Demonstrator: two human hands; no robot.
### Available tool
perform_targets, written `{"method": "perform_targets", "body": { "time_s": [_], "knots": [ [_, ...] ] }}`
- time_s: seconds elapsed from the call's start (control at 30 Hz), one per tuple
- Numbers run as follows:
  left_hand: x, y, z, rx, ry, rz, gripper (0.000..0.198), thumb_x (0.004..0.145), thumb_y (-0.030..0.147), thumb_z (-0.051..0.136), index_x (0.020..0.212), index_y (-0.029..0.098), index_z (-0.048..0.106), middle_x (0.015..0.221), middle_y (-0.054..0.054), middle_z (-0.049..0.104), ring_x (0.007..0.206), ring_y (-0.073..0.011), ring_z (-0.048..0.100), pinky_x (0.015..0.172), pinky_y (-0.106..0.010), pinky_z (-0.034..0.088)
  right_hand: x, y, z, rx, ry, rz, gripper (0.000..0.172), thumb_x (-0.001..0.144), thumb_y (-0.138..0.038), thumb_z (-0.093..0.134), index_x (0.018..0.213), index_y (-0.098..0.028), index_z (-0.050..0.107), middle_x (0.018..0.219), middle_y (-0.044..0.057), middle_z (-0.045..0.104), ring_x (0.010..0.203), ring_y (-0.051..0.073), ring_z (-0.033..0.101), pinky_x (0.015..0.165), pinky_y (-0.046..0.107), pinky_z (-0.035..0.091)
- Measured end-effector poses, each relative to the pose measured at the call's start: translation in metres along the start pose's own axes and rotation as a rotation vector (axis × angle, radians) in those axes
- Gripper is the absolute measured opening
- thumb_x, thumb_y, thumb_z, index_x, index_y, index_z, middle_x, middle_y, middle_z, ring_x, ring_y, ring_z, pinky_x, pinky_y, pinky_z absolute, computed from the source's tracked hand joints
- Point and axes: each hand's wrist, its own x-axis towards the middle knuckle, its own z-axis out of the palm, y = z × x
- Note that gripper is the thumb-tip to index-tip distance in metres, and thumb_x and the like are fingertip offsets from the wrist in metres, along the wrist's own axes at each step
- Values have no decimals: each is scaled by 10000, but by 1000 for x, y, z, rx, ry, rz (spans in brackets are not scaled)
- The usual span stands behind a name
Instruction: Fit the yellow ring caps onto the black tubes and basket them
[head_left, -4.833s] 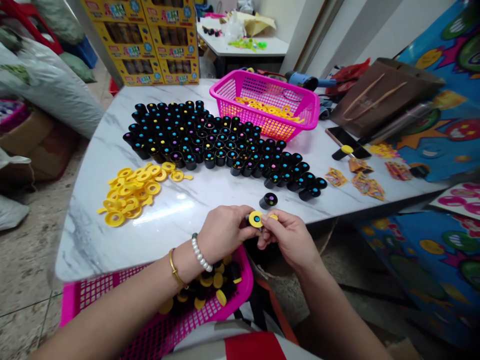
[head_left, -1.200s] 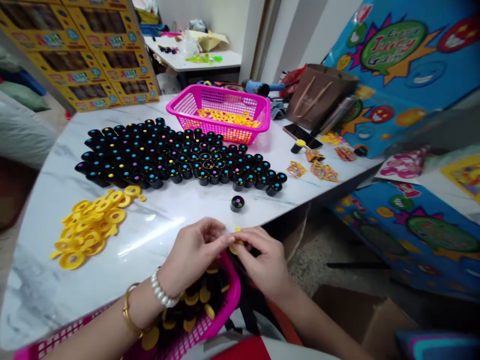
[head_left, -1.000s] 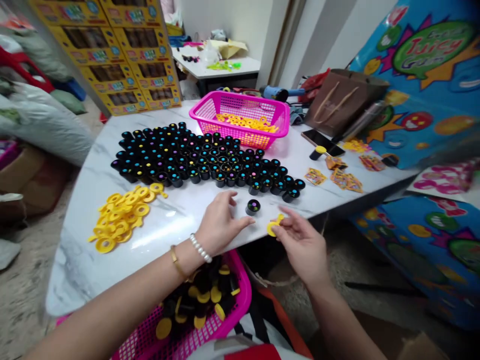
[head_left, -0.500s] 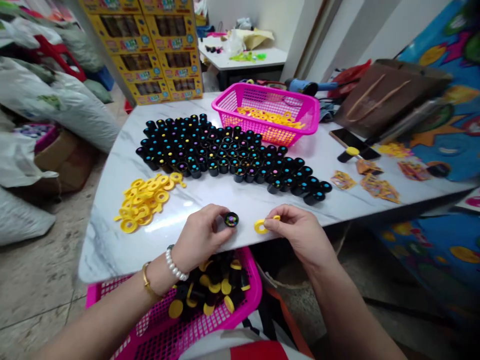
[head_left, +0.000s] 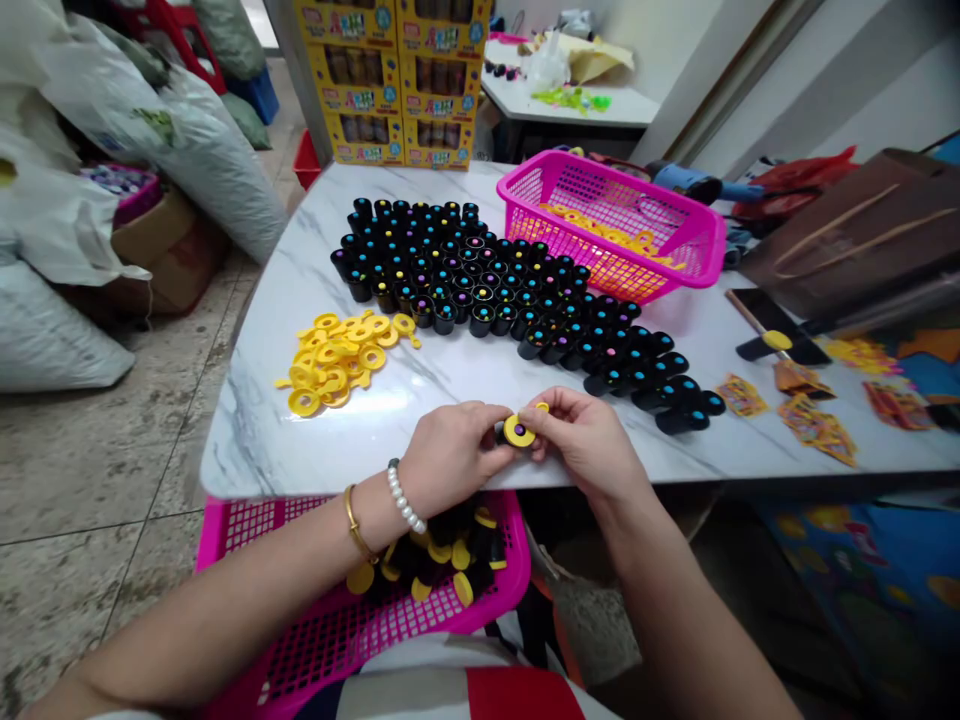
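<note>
Between finger and thumb, my left hand point(head_left: 459, 446) grips a small black cup, largely hidden by my fingers and a yellow ring. My right hand point(head_left: 581, 432) pinches that yellow ring point(head_left: 513, 432) by its tab, and the ring lies over the cup's mouth with a purple dot showing through its hole. Beyond my hands stand many black cups point(head_left: 480, 318) in rows, with blue, purple, pink and yellow dots in them. To the left is a heap of yellow rings point(head_left: 330, 362) with tabs.
A pink basket point(head_left: 709, 255) holding yellow rings stands behind the cups. Another pink basket point(head_left: 517, 580), below the table edge, holds black cups with yellow caps. Yellow boxes point(head_left: 439, 100) are stacked at the back. A phone point(head_left: 808, 345), wrappers point(head_left: 817, 425) and a brown bag point(head_left: 847, 240) lie right.
My two hands have come together, and the yellow ring has gone from beside the black cup onto its mouth. The camera view has shifted, moving the table's things within the picture.
</note>
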Motion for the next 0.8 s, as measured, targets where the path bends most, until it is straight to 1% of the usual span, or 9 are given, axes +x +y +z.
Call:
{"method": "perform_targets", "body": {
  "time_s": [0.13, 0.3, 0.4, 0.47, 0.53, 0.63, 0.7, 0.73, 0.8],
  "knots": [
    [0, 2, 1, -1, -10, -6, 164, 838, 337, 598, 919, 210, 663, 732, 8, 649, 661, -130, 567, 599, -224, 369, -2, -1, 4, -20, 27, 14, 340, 617, -395, 804, 685, -146, 583, 556, -4, 641, 402, 84, 531, 392, 185, 436],
    [1, 1, 0, 19, -7, -36, 186, 823, 362, 602, 888, 201, 669, 673, 7, 647, 604, -127, 562, 568, -228, 347, -5, -3, 6, -136, 79, -53, 291, 661, -351, 786, 709, -144, 587, 550, -17, 622, 411, 71, 520, 396, 163, 407],
    [3, 2, -7, -106, -69, -84, 189, 805, 353, 610, 893, 199, 673, 681, 7, 661, 593, -121, 571, 560, -223, 359, -5, -4, 5, -154, 37, -60, 279, 693, -348, 765, 722, -151, 569, 565, -23, 619, 422, 70, 528, 405, 162, 412],
    [7, 2, -12, -253, -147, -149, 236, 832, 392, 570, 900, 187, 665, 667, 5, 661, 561, -110, 563, 531, -212, 363, -5, -3, 4, -153, -16, -34, 282, 720, -367, 739, 729, -161, 546, 552, -35, 604, 409, 76, 531, 399, 170, 422],
    [11, 3, -14, -354, -171, -205, 294, 872, 428, 509, 857, 168, 646, 624, 5, 642, 530, -99, 541, 505, -201, 354, -5, -2, 3, -156, -32, -16, 279, 748, -381, 710, 735, -170, 528, 528, -48, 583, 399, 83, 537, 395, 178, 435],
    [14, 4, -12, -401, -147, -222, 315, 900, 405, 472, 755, 156, 600, 574, 16, 602, 503, -85, 496, 489, -191, 337, -5, 0, 4, -171, 10, -46, 262, 775, -381, 684, 748, -179, 520, 531, -55, 575, 402, 91, 552, 395, 182, 443],
    [12, 5, -8, -397, -130, -220, 314, 913, 384, 457, 739, 158, 587, 577, 19, 591, 503, -83, 485, 488, -193, 333, -6, 1, 6, -169, 26, -64, 257, 782, -383, 679, 754, -185, 518, 533, -59, 569, 400, 94, 554, 392, 181, 437],
    [10, 6, -6, -385, -109, -215, 308, 921, 375, 446, 756, 159, 591, 584, 20, 588, 510, -85, 488, 493, -197, 335, -7, 1, 7, -161, 25, -64, 258, 778, -383, 684, 758, -187, 518, 538, -60, 570, 400, 93, 552, 391, 182, 433],
    [4, 7, -1, -352, -38, -183, 253, 916, 378, 468, 881, 168, 603, 601, 28, 580, 528, -95, 502, 512, -206, 351, -10, 2, 8, -133, 21, -68, 253, 769, -381, 694, 778, -188, 530, 573, -57, 582, 403, 85, 533, 392, 183, 425]
  ]
}}
